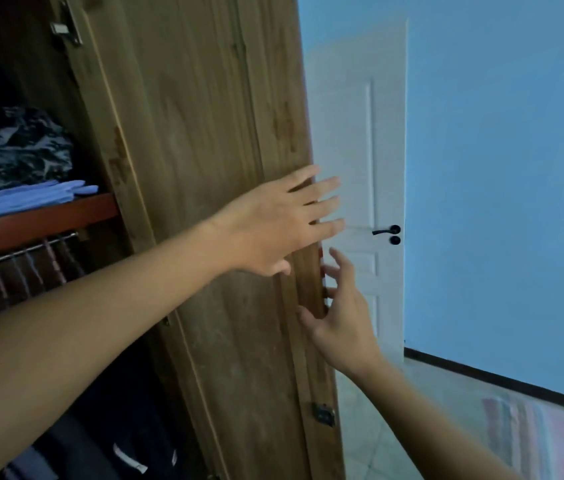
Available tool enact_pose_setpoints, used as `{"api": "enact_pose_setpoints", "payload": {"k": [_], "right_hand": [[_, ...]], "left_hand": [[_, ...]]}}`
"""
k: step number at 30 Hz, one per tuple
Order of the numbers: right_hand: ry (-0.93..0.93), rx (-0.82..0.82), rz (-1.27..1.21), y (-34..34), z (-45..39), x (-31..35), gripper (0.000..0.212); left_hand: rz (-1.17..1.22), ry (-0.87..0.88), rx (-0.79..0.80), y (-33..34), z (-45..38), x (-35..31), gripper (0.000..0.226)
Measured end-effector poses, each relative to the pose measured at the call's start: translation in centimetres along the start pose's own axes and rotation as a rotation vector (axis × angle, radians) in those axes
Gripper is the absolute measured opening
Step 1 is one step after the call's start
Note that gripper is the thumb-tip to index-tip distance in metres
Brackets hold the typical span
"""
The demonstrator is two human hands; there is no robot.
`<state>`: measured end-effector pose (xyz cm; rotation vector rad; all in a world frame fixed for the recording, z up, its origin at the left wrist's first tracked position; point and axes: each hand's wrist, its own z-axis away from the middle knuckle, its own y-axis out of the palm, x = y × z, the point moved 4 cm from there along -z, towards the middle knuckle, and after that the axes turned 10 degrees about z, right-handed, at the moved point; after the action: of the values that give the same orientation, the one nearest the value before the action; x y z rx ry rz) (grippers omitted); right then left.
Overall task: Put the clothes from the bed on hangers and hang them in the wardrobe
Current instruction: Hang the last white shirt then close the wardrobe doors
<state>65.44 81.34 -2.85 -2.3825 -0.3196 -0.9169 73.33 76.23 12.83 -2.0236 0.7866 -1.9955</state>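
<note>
The wooden wardrobe door [204, 140] stands swung out in front of me. My left hand [273, 223] lies flat with straight fingers against its inner face near the free edge. My right hand [339, 306] reaches to that edge from the right, fingers spread, fingertips touching the edge. Neither hand holds a garment or hanger. Inside the wardrobe at the left, a metal rail [21, 252] carries several hangers with dark clothes [107, 427] hanging below.
A shelf [41, 220] above the rail holds folded blue cloth [27, 199] and a dark patterned bundle [17, 150]. A white room door [360, 150] with a black handle is behind, set in a blue wall. A striped bed cover [543, 441] shows at lower right.
</note>
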Motion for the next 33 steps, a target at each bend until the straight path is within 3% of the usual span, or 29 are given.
{"api": "enact_pose_setpoints", "payload": {"k": [3,7,11,15,17,20,22,26,33], "right_hand": [[-0.001,0.064,-0.007,0.6,-0.2,-0.9,0.075],[-0.015,0.052,0.027,1.2,0.5,-1.5,0.053],[-0.056,0.058,0.029,1.8,2.8,-0.5,0.050],[-0.091,0.117,0.069,3.0,5.6,1.9,0.033],[-0.145,0.139,0.105,3.8,7.1,3.8,0.036],[-0.213,0.174,0.100,5.1,9.4,7.2,0.064],[-0.254,0.206,0.072,6.1,10.3,9.1,0.070],[-0.318,0.332,0.020,8.9,10.8,12.8,0.067],[-0.321,0.351,-0.112,15.4,12.6,18.2,0.073]], "left_hand": [[-0.093,0.037,0.095,0.5,-1.6,0.8,0.082],[-0.086,0.045,0.054,0.0,-1.9,0.4,0.060],[-0.049,0.029,-0.005,-1.3,0.0,-0.6,0.048],[0.013,0.024,-0.055,-3.6,4.4,-1.8,0.045],[0.022,0.003,-0.063,-4.5,7.0,-2.4,0.040],[0.067,-0.046,-0.094,-5.5,11.3,-3.1,0.021],[0.064,-0.089,-0.093,-6.0,14.1,-3.4,0.014],[0.051,-0.159,0.029,-6.8,19.7,-3.4,0.019],[0.051,-0.236,0.356,-6.3,27.8,-1.4,0.071]]}}
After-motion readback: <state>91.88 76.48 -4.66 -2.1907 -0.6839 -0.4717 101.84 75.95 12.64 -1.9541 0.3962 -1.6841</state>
